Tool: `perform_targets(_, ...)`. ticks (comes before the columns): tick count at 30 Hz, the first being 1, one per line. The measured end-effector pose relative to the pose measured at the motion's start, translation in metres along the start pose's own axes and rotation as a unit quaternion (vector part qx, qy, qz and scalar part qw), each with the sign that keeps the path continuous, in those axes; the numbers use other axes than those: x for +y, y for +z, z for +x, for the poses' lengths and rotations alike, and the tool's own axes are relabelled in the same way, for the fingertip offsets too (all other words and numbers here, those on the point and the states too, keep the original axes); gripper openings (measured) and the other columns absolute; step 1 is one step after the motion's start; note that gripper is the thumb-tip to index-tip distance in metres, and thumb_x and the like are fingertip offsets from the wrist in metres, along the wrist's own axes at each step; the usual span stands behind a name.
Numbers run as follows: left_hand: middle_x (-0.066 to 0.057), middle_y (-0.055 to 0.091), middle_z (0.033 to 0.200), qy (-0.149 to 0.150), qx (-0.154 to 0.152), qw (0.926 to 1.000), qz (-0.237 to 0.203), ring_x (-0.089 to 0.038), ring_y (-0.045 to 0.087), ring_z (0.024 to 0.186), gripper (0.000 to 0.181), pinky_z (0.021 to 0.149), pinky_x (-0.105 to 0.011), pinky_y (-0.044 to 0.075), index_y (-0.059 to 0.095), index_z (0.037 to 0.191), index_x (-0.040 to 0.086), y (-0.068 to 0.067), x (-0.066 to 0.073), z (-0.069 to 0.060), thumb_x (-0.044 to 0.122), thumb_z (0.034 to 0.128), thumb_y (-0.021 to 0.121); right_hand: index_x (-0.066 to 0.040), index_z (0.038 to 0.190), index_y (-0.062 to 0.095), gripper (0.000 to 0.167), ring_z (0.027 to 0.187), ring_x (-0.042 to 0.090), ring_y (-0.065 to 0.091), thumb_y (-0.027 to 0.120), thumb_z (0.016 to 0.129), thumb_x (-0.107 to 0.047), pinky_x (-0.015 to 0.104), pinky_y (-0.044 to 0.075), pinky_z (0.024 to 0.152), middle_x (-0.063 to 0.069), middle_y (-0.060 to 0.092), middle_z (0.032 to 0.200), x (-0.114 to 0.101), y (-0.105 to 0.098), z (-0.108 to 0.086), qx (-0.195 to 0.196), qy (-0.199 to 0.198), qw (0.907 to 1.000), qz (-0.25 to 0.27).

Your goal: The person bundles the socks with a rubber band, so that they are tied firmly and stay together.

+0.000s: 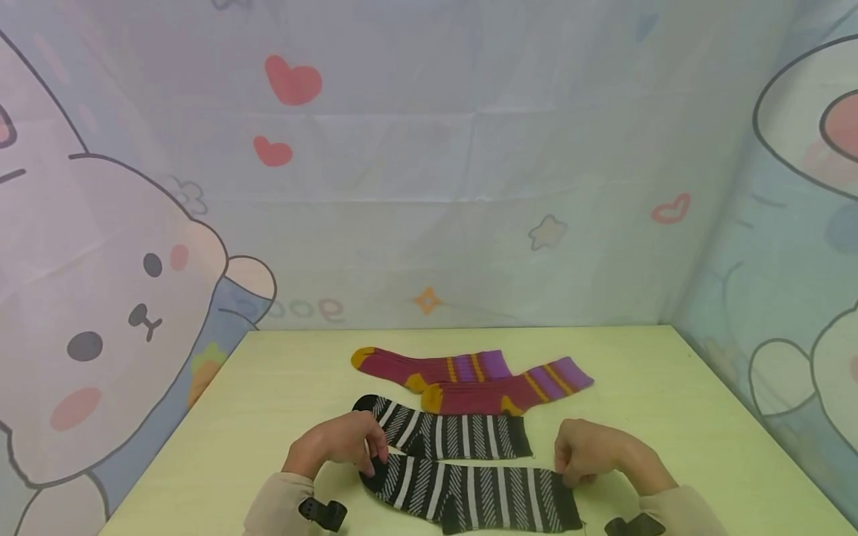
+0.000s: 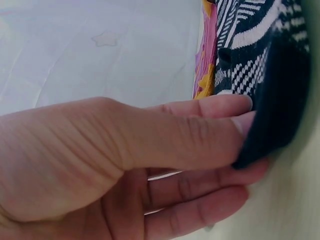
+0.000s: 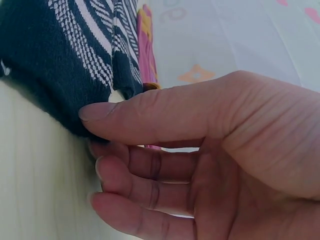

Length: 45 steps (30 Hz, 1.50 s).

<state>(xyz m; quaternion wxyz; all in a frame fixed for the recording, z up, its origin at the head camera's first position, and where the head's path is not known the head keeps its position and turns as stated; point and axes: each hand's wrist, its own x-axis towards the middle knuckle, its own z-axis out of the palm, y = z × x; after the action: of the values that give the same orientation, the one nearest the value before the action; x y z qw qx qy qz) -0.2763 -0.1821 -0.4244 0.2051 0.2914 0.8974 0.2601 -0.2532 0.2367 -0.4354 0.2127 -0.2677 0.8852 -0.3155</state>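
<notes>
Front striped sock point(image 1: 476, 495), black with white bands, lies at the bottom centre of the frame, toe to the left and cuff to the right. Both of its ends are held: the left hand point(image 1: 351, 441) pinches the black toe between thumb and fingers, and the right hand point(image 1: 596, 452) pinches a corner of the dark cuff, its gap nearly closed (in the right wrist view, 3 fingers curl below the thumb). Just above it in the frame lies the back striped sock point(image 1: 469, 436), its toe partly behind the left hand. Higher up, near the centre, are 2 maroon socks with mustard toes and purple cuffs; the lower maroon sock point(image 1: 469, 398) overlaps the upper maroon sock point(image 1: 436, 366). All 4 lie on a pale yellow table point(image 1: 670, 402), before a cartoon-printed backdrop point(image 1: 436, 149) filling the upper frame.
</notes>
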Motion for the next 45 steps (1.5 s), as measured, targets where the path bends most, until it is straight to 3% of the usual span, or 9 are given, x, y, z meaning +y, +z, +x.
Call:
perform_targets(11,0.002,0.065,0.082,0.018,-0.003,0.9997,0.019,-0.009,0.056,0.075,0.019,0.067,-0.028,0.049,0.072,0.086,0.011,-0.004,0.0,-0.001,-0.001,0.0769,0.083,-0.01,0.069,0.072,0.017,0.049,0.008,0.052,0.069,0.073,0.006,0.025,0.045,0.048,-0.004,0.06,0.057,0.003,-0.002,0.001,0.014,0.003,0.9997,-0.018)
perform_targets(18,0.001,0.066,0.077,0.015,0.012,0.9997,-0.014,-0.015,0.059,0.066,0.002,0.062,-0.03,0.047,0.071,0.091,0.01,-0.007,-0.007,-0.002,0.008,0.0923,0.071,-0.008,0.073,0.071,0.012,0.052,0.009,0.055,0.066,0.079,0.001,0.026,0.047,0.049,-0.001,0.063,0.064,0.003,-0.009,0.004,0.06,-0.025,0.9973,-0.034)
perform_targets(21,-0.002,0.066,0.078,0.012,0.039,0.9987,-0.03,-0.019,0.061,0.067,0.004,0.064,-0.032,0.048,0.07,0.094,0.007,-0.01,-0.01,-0.003,0.009,0.0949,0.068,-0.008,0.075,0.071,0.011,0.054,0.01,0.056,0.066,0.081,0.0,0.027,0.049,0.05,-0.002,0.063,0.066,0.003,-0.01,0.003,0.079,-0.029,0.9959,-0.034)
perform_targets(24,-0.005,0.066,0.08,0.004,0.09,0.9953,-0.034,-0.019,0.06,0.07,0.006,0.065,-0.033,0.049,0.069,0.097,0.003,-0.011,-0.015,-0.003,0.008,0.0946,0.068,-0.007,0.077,0.07,0.008,0.057,0.009,0.055,0.069,0.084,-0.003,0.027,0.049,0.054,-0.004,0.062,0.069,0.005,-0.011,0.005,0.1,-0.033,0.9934,-0.044)
perform_targets(27,-0.004,0.064,0.083,-0.019,0.153,0.9877,-0.025,-0.016,0.059,0.073,0.008,0.066,-0.033,0.049,0.068,0.099,0.002,-0.011,-0.021,-0.003,0.007,0.0935,0.069,-0.004,0.085,0.071,0.002,0.062,0.008,0.057,0.071,0.087,-0.006,0.028,0.05,0.059,-0.005,0.063,0.074,0.006,-0.011,0.008,0.117,-0.035,0.9911,-0.051)
perform_targets(30,-0.003,0.064,0.085,-0.051,0.201,0.9781,-0.014,-0.015,0.058,0.076,0.009,0.067,-0.035,0.049,0.068,0.099,0.003,-0.01,-0.024,-0.003,0.008,0.0919,0.071,0.0,0.096,0.072,0.012,0.068,0.01,0.06,0.072,0.088,-0.008,0.029,0.051,0.063,-0.002,0.065,0.08,0.006,-0.009,0.013,0.127,-0.029,0.9904,-0.046)
perform_targets(36,-0.01,0.066,0.096,-0.097,0.251,0.9631,-0.002,-0.024,0.063,0.088,0.016,0.075,-0.042,0.053,0.068,0.107,0.002,-0.008,-0.032,0.001,0.008,0.0919,0.071,0.005,0.11,0.07,0.03,0.081,0.02,0.063,0.075,0.085,-0.012,0.037,0.054,0.07,0.007,0.068,0.091,0.003,-0.002,0.025,0.152,-0.011,0.9869,-0.055)
perform_targets(45,-0.026,0.054,0.127,-0.111,0.318,0.9411,0.032,-0.044,0.052,0.118,0.036,0.097,-0.056,0.044,0.062,0.125,-0.002,0.001,-0.045,0.008,0.011,0.0928,0.071,0.007,0.12,0.064,0.049,0.105,0.041,0.062,0.081,0.08,-0.014,0.052,0.052,0.086,0.02,0.067,0.116,0.0,0.007,0.04,0.182,-0.001,0.98,-0.08)
